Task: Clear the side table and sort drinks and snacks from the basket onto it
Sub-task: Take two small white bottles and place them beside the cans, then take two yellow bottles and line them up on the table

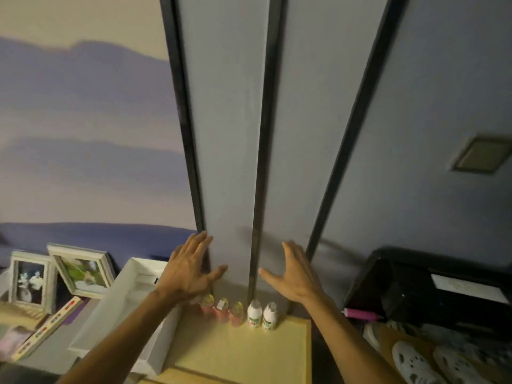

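Observation:
A pale wooden side table (243, 353) stands against the wall. Along its back edge stands a row of small drink bottles: several pink ones (221, 311) on the left and two white ones (261, 315) on the right. My left hand (188, 270) hovers above the pink bottles with its fingers spread and holds nothing. To the right of the row, my right hand (293, 273) is raised with straight fingers, also holding nothing. No basket is in view.
A white open box (124, 309) lies left of the table. Two picture frames (55, 275) lean against the wall further left. A black unit (432, 289) with a pink object (360, 314) sits at the right, and white perforated shoes (432, 364) lie below it.

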### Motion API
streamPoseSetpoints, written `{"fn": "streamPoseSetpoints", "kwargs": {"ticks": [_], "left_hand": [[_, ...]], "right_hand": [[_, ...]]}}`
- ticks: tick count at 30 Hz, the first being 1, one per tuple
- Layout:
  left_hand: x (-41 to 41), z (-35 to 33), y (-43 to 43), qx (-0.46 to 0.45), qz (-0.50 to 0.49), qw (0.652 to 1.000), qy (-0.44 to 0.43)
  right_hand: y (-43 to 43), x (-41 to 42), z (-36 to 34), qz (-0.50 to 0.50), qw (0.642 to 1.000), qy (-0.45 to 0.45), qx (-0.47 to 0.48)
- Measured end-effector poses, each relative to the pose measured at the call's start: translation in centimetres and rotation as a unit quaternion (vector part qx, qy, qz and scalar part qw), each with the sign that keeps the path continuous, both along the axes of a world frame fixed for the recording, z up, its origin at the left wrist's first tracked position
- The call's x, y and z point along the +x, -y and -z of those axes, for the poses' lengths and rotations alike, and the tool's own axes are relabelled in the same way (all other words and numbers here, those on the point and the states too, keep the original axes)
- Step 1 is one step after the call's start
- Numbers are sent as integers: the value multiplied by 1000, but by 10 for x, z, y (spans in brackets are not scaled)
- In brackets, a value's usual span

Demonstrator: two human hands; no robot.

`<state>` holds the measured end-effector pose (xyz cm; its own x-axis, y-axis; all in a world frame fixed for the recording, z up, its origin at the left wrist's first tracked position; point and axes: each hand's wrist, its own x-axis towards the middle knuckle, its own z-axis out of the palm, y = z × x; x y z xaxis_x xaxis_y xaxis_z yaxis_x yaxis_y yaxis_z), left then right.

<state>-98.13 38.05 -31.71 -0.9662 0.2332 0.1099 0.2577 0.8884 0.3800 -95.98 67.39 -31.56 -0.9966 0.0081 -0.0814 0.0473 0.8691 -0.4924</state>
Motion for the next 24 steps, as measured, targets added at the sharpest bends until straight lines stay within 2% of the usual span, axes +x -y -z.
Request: {"fn": "streamPoseSetpoints", "kwargs": {"ticks": [5,11,18,24], "left_hand": [[15,-109,45,-4,-19,999,-51],[41,-196,114,-32,-30,995,-85],[88,-235,208,-59,-117,983,-127],[168,-230,295,-50,-240,961,-130]], "right_hand": [[18,2,-113,-16,999,-42,22],[60,12,-205,-77,994,-72,32],[138,11,-255,-136,979,-137,61],[258,13,-262,-263,952,-148,46]]}}
